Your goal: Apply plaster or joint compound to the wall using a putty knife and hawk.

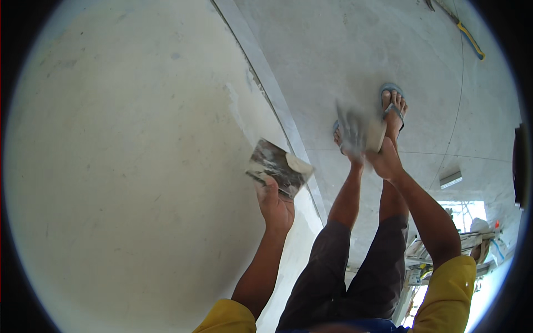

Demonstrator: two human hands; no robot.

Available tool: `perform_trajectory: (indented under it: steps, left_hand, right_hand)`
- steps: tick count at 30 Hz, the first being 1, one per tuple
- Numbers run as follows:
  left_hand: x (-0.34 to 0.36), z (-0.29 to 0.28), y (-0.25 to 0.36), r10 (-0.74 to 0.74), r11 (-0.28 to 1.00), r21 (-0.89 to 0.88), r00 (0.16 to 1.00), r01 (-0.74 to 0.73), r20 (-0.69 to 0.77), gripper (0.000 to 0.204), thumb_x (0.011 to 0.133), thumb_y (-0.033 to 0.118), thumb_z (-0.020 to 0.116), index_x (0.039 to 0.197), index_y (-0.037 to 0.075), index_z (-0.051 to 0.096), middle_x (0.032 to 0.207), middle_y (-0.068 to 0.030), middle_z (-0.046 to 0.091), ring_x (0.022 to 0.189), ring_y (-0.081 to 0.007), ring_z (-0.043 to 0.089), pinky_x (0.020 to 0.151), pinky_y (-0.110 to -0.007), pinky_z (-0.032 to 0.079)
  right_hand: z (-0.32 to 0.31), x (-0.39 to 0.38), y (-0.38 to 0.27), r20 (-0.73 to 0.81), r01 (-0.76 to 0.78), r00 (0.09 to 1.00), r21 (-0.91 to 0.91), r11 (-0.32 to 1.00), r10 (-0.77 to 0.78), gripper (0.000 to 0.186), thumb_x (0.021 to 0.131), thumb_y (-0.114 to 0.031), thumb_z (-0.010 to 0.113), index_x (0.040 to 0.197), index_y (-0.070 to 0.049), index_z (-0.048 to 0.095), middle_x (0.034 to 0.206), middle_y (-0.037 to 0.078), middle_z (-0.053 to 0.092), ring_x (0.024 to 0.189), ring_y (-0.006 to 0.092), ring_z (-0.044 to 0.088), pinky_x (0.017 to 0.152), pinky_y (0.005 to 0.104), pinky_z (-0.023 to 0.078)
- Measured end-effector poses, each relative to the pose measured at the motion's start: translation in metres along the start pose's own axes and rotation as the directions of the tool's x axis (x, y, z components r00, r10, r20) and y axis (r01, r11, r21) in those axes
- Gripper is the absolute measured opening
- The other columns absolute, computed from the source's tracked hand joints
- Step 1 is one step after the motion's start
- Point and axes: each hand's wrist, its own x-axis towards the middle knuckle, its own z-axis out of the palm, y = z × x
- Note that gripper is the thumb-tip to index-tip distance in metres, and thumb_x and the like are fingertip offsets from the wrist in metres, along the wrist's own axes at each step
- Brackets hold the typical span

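Note:
My left hand (276, 210) is closed round a wide putty knife (276, 165) close to the cream wall (139, 155). White streaks cover its dark blade, and a pale blob of putty (298, 164) lies at its right corner. To the right, over my feet, my right hand (387, 162) grips a second flat blade (360, 130), also smeared with pale material. Motion blurs that blade, so its exact shape and handle cannot be made out. The two tools are apart. A whiter patch (236, 108) marks the wall above the left tool.
A grey skirting strip (261, 61) runs between wall and grey tiled floor (327, 44). My sandalled feet (393, 102) stand on the tiles. A hammer with a yellow-and-blue handle (472, 41) lies far right. A short metal piece (451, 180) and cluttered gear (480, 241) are nearer on the right.

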Motion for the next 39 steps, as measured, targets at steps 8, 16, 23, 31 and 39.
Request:
perform_trajectory:
  steps: [8,16,23,31,39]
  left_hand:
    - [-0.023,-0.046,-0.030,0.563,0.113,0.562,0.519,-0.819,0.643,0.039,0.097,0.016,0.044,0.133,-0.001,0.041,0.128,-0.0303,0.052,0.117,-0.0459,0.053,0.097,-0.044,0.047]
    - [-0.135,-0.099,-0.061,0.139,0.475,0.861,0.951,0.180,-0.275,0.031,0.098,0.025,0.042,0.109,-0.003,0.049,0.092,-0.0107,0.057,0.082,-0.0182,0.053,0.073,-0.033,0.043]
    - [-0.186,-0.092,-0.093,-0.073,0.632,0.707,0.933,0.317,-0.353,0.041,0.099,0.035,0.042,0.113,-0.003,0.048,0.100,-0.0106,0.057,0.089,-0.0182,0.052,0.081,-0.033,0.042]
    - [-0.171,-0.102,-0.095,-0.025,0.613,0.746,0.950,0.260,-0.311,0.029,0.099,0.027,0.040,0.102,-0.001,0.047,0.083,-0.0090,0.055,0.073,-0.0162,0.051,0.065,-0.032,0.042]
    - [-0.173,-0.112,-0.098,-0.022,0.614,0.761,0.968,0.210,-0.250,0.029,0.099,0.026,0.040,0.103,-0.002,0.046,0.082,-0.0074,0.053,0.073,-0.0141,0.049,0.064,-0.030,0.041]
  right_hand:
    - [0.070,0.021,-0.035,0.486,-0.464,0.831,0.874,-0.142,0.271,0.038,0.076,-0.010,0.057,0.113,-0.003,0.054,0.098,0.011,0.061,0.087,0.0232,0.062,0.081,0.0393,0.052]
    - [0.075,0.167,-0.060,-0.113,-0.080,0.968,0.708,0.702,0.224,0.037,0.079,-0.018,0.059,0.110,0.002,0.057,0.096,0.016,0.064,0.089,0.0291,0.063,0.079,0.0399,0.051]
    - [0.201,0.198,-0.120,-0.275,0.121,0.948,-0.155,0.980,-0.160,0.066,0.077,0.002,0.048,0.140,0.007,0.027,0.131,0.036,0.042,0.118,0.0463,0.046,0.097,0.0512,0.041]
    - [0.152,0.172,-0.111,-0.334,0.198,0.900,-0.261,0.945,-0.281,0.062,0.076,0.002,0.051,0.136,0.002,0.039,0.116,0.024,0.056,0.106,0.0383,0.055,0.091,0.0469,0.045]
    - [0.128,0.269,-0.059,-0.307,0.454,0.798,-0.260,0.852,-0.518,0.058,0.083,-0.005,0.061,0.137,-0.021,0.048,0.114,0.014,0.063,0.102,0.0320,0.060,0.091,0.0415,0.046]
